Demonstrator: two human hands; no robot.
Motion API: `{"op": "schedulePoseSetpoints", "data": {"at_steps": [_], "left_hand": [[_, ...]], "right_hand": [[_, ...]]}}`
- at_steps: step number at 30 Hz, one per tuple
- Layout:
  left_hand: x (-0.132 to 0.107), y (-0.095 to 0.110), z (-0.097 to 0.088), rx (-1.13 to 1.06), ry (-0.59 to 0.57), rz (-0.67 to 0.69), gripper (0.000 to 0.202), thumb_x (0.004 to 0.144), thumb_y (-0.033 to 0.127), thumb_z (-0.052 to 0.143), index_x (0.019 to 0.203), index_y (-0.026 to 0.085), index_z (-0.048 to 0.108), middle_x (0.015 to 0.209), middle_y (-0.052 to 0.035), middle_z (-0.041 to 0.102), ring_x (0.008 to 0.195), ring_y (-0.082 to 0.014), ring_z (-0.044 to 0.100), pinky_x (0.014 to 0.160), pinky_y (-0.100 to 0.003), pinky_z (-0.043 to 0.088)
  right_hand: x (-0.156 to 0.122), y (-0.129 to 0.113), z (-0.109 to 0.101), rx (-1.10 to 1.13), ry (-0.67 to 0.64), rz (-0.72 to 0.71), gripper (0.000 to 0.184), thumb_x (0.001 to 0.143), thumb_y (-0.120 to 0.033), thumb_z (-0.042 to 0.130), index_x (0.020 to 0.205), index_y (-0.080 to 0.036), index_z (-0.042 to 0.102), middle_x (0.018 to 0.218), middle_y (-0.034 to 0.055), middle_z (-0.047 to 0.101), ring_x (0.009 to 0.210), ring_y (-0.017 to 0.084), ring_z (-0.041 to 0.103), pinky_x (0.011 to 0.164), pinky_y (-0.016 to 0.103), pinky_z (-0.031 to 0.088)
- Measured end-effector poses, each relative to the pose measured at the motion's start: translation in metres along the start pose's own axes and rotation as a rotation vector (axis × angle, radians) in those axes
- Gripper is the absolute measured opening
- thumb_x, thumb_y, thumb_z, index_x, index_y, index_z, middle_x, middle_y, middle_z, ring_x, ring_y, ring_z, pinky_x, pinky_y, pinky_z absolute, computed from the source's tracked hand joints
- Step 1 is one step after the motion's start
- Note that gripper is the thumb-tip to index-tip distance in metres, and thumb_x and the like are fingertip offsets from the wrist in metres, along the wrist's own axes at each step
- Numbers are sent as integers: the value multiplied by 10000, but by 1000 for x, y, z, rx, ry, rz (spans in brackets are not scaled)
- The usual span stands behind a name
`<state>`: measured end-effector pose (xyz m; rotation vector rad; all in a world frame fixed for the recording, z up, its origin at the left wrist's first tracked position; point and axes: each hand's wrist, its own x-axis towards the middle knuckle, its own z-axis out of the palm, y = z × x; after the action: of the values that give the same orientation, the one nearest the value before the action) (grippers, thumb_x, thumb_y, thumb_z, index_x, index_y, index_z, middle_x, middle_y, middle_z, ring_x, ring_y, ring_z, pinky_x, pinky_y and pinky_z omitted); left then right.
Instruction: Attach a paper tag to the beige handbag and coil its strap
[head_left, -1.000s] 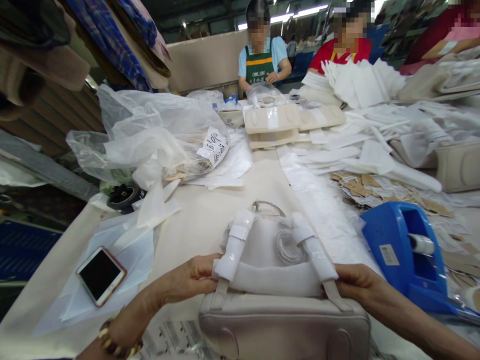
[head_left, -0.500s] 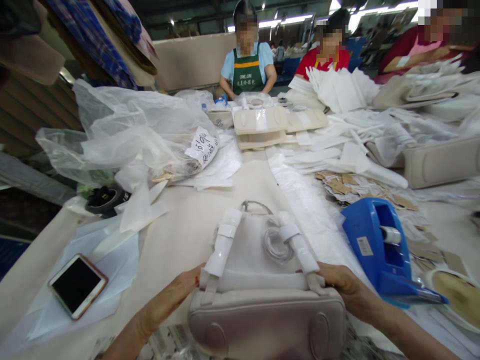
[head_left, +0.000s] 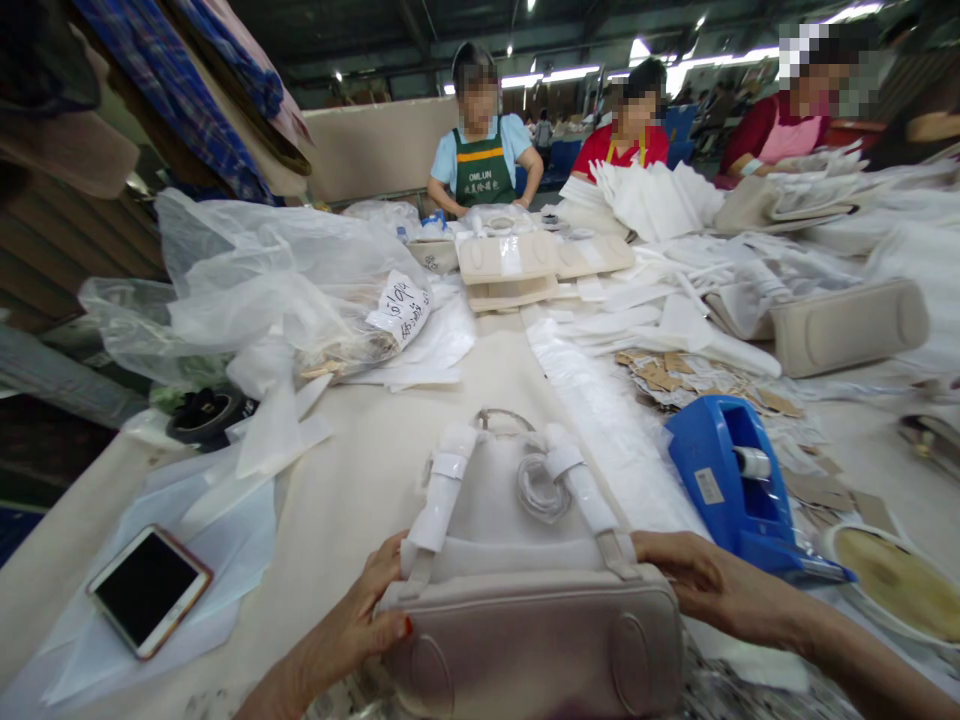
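A beige handbag [head_left: 525, 640] lies on the table right in front of me, its handles [head_left: 442, 490] wrapped in white foam and tape and laid flat away from me. My left hand [head_left: 360, 620] grips the bag's left end, thumb on its near face. My right hand [head_left: 697, 580] is curled on the bag's right end, fingers at the base of the right handle. A clear plastic packet [head_left: 536, 490] rests on the bag between the handles.
A blue tape dispenser [head_left: 731, 490] stands just right of the bag. A phone [head_left: 146, 590] lies at the left on white sheets. Clear plastic bags [head_left: 285, 290] pile up at the left; more beige bags [head_left: 847, 325] and white wrapping cover the right. Three people work at the far side.
My left hand has slid down from the handle's base to the bag's left end. The view has drifted, so the bag sits slightly lower and nearer.
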<state>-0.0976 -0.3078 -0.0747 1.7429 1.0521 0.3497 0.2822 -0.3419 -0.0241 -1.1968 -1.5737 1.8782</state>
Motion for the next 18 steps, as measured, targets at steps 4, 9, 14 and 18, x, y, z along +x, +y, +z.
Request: {"op": "schedulePoseSetpoints", "data": {"at_steps": [4, 9, 14, 18], "left_hand": [[5, 7, 5, 53, 64, 22, 671, 695, 765, 435, 1019, 225, 667, 1228, -97, 508, 1143, -320, 412, 994, -392, 330], [9, 17, 14, 139, 202, 107, 603, 695, 750, 440, 803, 205, 673, 926, -97, 610, 1089, -330, 419, 972, -398, 319], [11, 22, 18, -35, 112, 13, 579, 688, 720, 471, 820, 175, 615, 846, -60, 590, 835, -245, 520, 770, -327, 424], [4, 25, 20, -275, 111, -99, 600, 696, 592, 596, 1136, 216, 438, 924, -30, 612, 857, -219, 562, 789, -304, 428]], "right_hand": [[1, 3, -1, -61, 14, -12, 373, 838, -480, 524, 1021, -196, 684, 974, 68, 664, 972, 247, 594, 873, 341, 456], [3, 22, -2, -63, 92, -15, 337, 838, -466, 529, 1024, -227, 677, 961, 52, 660, 929, 225, 594, 847, 326, 456], [0, 30, -7, -219, 232, 27, 353, 795, -522, 542, 878, -214, 695, 856, 44, 660, 849, 233, 586, 800, 341, 455], [-4, 27, -10, -123, 245, 87, 382, 781, -480, 548, 1040, -219, 652, 1022, 61, 652, 984, 265, 564, 889, 394, 427]]}}
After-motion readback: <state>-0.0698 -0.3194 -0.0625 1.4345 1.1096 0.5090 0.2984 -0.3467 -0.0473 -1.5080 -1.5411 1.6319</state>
